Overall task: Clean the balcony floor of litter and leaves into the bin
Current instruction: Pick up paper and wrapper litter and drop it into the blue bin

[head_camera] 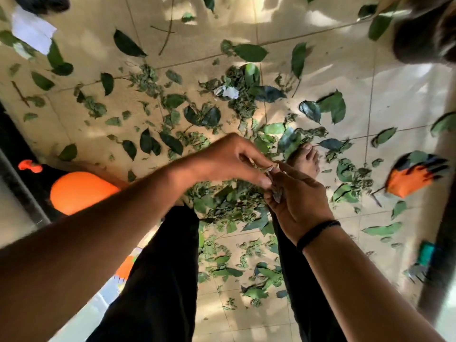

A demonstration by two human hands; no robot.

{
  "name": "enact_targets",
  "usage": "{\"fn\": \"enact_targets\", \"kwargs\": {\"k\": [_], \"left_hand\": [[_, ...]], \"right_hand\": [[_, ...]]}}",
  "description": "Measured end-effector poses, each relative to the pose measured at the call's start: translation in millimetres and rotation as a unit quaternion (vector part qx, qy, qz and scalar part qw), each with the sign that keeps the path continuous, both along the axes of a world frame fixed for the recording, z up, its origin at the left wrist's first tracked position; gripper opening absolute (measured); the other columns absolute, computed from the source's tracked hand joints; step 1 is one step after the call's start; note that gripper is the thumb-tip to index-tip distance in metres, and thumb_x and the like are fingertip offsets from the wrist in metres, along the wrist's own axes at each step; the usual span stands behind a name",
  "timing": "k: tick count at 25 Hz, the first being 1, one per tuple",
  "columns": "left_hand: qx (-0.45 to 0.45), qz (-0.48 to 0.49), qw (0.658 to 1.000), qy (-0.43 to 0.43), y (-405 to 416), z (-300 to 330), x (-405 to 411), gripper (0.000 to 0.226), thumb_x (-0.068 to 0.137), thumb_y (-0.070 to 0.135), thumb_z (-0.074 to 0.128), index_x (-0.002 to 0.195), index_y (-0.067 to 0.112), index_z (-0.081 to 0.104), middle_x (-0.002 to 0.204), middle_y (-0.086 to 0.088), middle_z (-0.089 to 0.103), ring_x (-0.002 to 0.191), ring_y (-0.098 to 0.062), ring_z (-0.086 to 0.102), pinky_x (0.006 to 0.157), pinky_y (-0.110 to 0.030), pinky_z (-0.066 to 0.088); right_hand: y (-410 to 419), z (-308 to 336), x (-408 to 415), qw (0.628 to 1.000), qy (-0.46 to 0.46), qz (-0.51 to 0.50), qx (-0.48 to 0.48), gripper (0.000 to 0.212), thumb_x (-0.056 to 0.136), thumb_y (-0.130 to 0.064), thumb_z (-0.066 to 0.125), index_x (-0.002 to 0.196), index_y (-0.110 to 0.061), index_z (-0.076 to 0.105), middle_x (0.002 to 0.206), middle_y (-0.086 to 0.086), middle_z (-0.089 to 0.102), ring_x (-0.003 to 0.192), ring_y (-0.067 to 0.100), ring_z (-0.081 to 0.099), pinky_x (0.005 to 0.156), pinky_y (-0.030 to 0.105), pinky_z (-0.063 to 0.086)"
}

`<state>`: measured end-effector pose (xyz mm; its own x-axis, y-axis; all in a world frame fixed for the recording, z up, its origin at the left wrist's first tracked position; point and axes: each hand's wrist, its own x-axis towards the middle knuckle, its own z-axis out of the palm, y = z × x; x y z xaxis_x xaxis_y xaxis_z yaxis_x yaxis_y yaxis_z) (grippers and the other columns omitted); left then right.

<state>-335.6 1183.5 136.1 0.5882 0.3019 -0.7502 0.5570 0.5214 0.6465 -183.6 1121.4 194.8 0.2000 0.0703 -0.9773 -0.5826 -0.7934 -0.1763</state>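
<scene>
Green leaves (212, 114) and twigs lie scattered all over the beige tiled floor (407, 90). A crumpled white paper scrap (228, 92) sits among them further out. My left hand (229, 160) and my right hand (296, 196) meet above a pile of leaves between my legs. Both pinch the same small crumpled scrap (272, 169) with their fingertips. A larger white paper sheet (32, 29) lies at the top left. No bin is clearly in view.
An orange and black glove (414, 177) lies on the floor at the right. An orange rounded object (81, 191) sits at the left beside a dark rail. My bare foot (307, 160) stands among the leaves. A dark post (441, 218) runs along the right edge.
</scene>
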Motion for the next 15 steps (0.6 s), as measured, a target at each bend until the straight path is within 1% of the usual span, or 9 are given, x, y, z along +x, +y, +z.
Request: {"fn": "enact_targets", "kwargs": {"k": [1,2,3,5,7,8,10,12,15], "left_hand": [[-0.014,-0.004,1.0,0.004,14.2,-12.9,1.3,0.024,0.079,0.029,0.083,0.101,0.024,0.076,0.109,0.005,0.073,0.098,-0.013,0.069,0.092,-0.028,0.053],[0.034,-0.002,0.999,0.041,26.5,-32.1,2.0,0.019,0.082,0.03,0.081,0.099,0.024,0.077,0.109,0.003,0.075,0.093,-0.012,0.07,0.09,-0.03,0.055],[0.128,-0.008,0.986,0.108,36.8,-54.3,2.0,0.012,0.085,0.031,0.078,0.095,0.024,0.078,0.111,0.002,0.074,0.094,-0.011,0.069,0.091,-0.035,0.056],[0.27,-0.088,0.931,0.228,50.9,-98.0,1.9,0.014,0.088,0.02,0.068,0.095,0.025,0.079,0.133,0.0,0.061,0.119,-0.02,0.058,0.1,-0.044,0.05],[0.295,-0.274,0.874,0.271,61.1,-130.7,9.7,0.03,0.09,0.004,0.06,0.112,0.018,0.075,0.159,-0.004,0.034,0.141,-0.031,0.037,0.11,-0.047,0.042],[0.3,-0.352,0.841,0.28,67.1,-140.6,13.9,0.034,0.09,0.003,0.059,0.119,0.013,0.071,0.164,-0.006,0.024,0.142,-0.037,0.032,0.11,-0.049,0.04],[0.34,-0.425,0.786,0.291,76.7,-150.3,24.9,0.033,0.089,0.004,0.059,0.121,0.007,0.067,0.16,-0.012,0.028,0.136,-0.042,0.035,0.107,-0.053,0.04],[0.396,-0.398,0.767,0.311,79.9,-155.4,27.6,0.029,0.088,0.002,0.06,0.116,0.0,0.066,0.14,-0.019,0.048,0.123,-0.039,0.046,0.098,-0.052,0.045],[0.396,-0.202,0.817,0.368,77.0,-144.4,23.1,0.025,0.087,-0.003,0.06,0.11,-0.002,0.068,0.113,-0.021,0.062,0.105,-0.036,0.057,0.085,-0.044,0.051]], "right_hand": [[1.2,0.7,8.5,1.0,-0.004,-0.003,-0.004,0.019,0.093,0.0,0.063,0.11,-0.006,0.071,0.085,0.011,0.072,0.073,0.02,0.066,0.055,0.022,0.05],[2.0,0.7,15.4,1.0,-0.002,0.002,-0.006,0.02,0.093,0.0,0.063,0.11,-0.009,0.071,0.086,0.01,0.074,0.076,0.021,0.068,0.056,0.022,0.049],[2.8,1.4,21.2,1.0,0.007,0.016,-0.002,0.021,0.093,-0.001,0.063,0.11,-0.012,0.071,0.087,0.008,0.075,0.077,0.021,0.07,0.057,0.023,0.049],[4.4,4.9,29.1,0.998,0.034,0.047,0.014,0.021,0.094,-0.003,0.062,0.106,-0.017,0.071,0.088,0.003,0.077,0.077,0.017,0.071,0.06,0.024,0.049],[6.7,6.3,37.3,0.997,0.054,0.057,0.026,0.02,0.094,-0.004,0.063,0.103,-0.02,0.071,0.088,-0.001,0.078,0.079,0.016,0.073,0.062,0.023,0.052],[8.2,6.9,40.3,0.996,0.059,0.061,0.032,0.02,0.094,-0.004,0.063,0.104,-0.02,0.071,0.089,-0.001,0.078,0.081,0.016,0.073,0.063,0.022,0.054],[10.9,7.2,45.7,0.993,0.073,0.08,0.05,0.021,0.094,-0.006,0.064,0.109,-0.018,0.072,0.096,0.004,0.078,0.084,0.018,0.072,0.064,0.022,0.055],[14.4,8.6,45.9,0.989,0.091,0.102,0.063,0.024,0.093,-0.007,0.066,0.114,-0.014,0.073,0.101,0.007,0.077,0.086,0.019,0.073,0.062,0.021,0.055],[15.2,6.8,40.2,0.988,0.092,0.105,0.062,0.026,0.092,-0.008,0.068,0.117,-0.009,0.072,0.101,0.013,0.076,0.083,0.019,0.072,0.061,0.022,0.053]]}}
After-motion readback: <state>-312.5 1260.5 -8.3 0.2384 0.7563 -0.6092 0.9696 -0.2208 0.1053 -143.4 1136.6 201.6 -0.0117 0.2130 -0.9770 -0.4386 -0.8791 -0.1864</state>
